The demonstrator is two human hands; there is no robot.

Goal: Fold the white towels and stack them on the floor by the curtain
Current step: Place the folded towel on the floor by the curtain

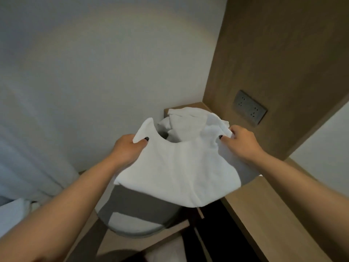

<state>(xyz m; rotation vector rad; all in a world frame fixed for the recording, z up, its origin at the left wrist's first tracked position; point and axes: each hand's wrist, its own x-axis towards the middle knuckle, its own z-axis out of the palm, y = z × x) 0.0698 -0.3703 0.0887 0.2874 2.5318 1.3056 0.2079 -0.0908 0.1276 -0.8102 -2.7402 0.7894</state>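
Observation:
A white towel [179,167] hangs in the air between my hands, spread out and sagging toward me. My left hand [126,148] pinches its left upper corner with thumb on top. My right hand [241,142] grips its right upper corner. Behind and below it, more white towels [187,118] are heaped in a grey round basket [137,210] standing on the floor. The white curtain [28,148] hangs at the left, reaching down to the floor.
A wooden wall panel [273,53] with a grey socket plate [249,108] rises on the right. A wooden ledge [264,214] runs along the lower right. A white wall is behind the basket. Something white [11,214] lies low at the left by the curtain.

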